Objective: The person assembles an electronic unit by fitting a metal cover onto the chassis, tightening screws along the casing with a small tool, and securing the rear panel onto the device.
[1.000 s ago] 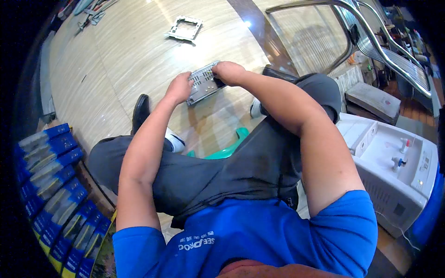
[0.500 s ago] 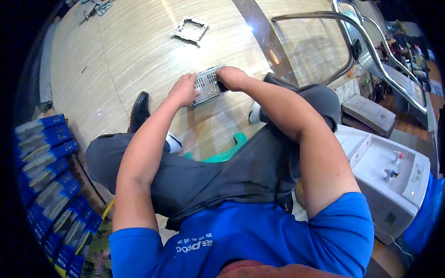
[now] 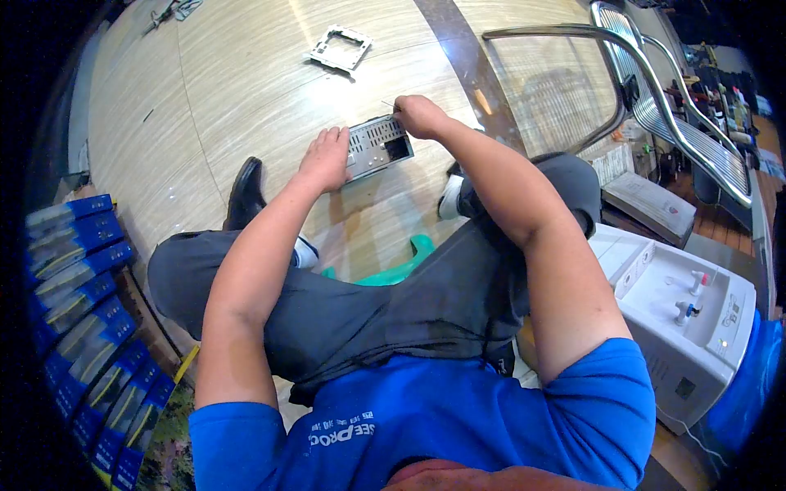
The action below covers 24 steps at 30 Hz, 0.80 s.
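On the floor between my feet rests a silver metal case [image 3: 372,153], box-shaped with rows of slots and a dark square opening at its right end. My left hand [image 3: 327,159] grips its left end, the fingers lying over the far edge and the thumb on the near side. My right hand [image 3: 420,117] is closed at the far right corner, with bent fingers against the edge. A thin dark sliver pokes out left of those fingertips; I cannot tell what it is. Farther off lies a pale rectangular frame [image 3: 361,56] with an open middle.
A chair with metal tube legs [image 3: 565,31] stands at right, near a white water dispenser [image 3: 688,360]. Blue-and-grey packages [image 3: 90,299] line the left. Tools [image 3: 173,11] lie at the far left, and a green curved object [image 3: 401,270] sits beneath my legs.
My right hand has moved from the right end of the case to its far corner, uncovering the dark opening. My left hand keeps its place on the left end.
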{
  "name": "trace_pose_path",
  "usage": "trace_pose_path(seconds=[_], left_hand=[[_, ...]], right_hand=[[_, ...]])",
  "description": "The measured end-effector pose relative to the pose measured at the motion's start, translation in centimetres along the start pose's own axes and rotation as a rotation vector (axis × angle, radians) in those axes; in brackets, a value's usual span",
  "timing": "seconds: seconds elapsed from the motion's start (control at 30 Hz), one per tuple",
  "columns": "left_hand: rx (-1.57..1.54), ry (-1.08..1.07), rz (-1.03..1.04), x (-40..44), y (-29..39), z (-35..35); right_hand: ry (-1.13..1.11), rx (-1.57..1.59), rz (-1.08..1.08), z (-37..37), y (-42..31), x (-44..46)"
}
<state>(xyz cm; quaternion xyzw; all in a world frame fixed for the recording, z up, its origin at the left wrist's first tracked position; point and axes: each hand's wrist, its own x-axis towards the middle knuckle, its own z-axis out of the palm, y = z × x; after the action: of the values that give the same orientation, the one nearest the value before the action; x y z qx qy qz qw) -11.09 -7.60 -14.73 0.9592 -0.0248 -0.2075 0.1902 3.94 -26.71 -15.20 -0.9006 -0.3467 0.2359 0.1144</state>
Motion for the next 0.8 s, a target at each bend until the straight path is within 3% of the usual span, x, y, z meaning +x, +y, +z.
trace_pose_path(seconds=[0.5, 0.63, 0.67, 0.73, 0.8], left_hand=[[0.009, -0.029, -0.001, 0.0, 0.1, -0.1], [0.048, 0.16, 0.064, 0.7, -1.0, 1.7], [-0.028, 0.019, 0.006, 0.7, -0.8, 0.4], [0.008, 0.325, 0.004, 1.2, -1.3, 3.5], [-0.005, 0.074, -0.018, 1.1, -0.3, 1.3]], right_hand=[[-0.069, -0.039, 0.002, 0.8, 0.1, 1.0], [-0.076, -0.152, -0.05, 1.0, 0.1, 1.4], [-0.155, -0.212, 0.005, 0.7, -0.6, 1.6], [-0.093, -0.176, 0.066, 2.0, 0.1, 2.0], [-0.036, -0.131, 0.005, 0.8, -0.6, 0.9]])
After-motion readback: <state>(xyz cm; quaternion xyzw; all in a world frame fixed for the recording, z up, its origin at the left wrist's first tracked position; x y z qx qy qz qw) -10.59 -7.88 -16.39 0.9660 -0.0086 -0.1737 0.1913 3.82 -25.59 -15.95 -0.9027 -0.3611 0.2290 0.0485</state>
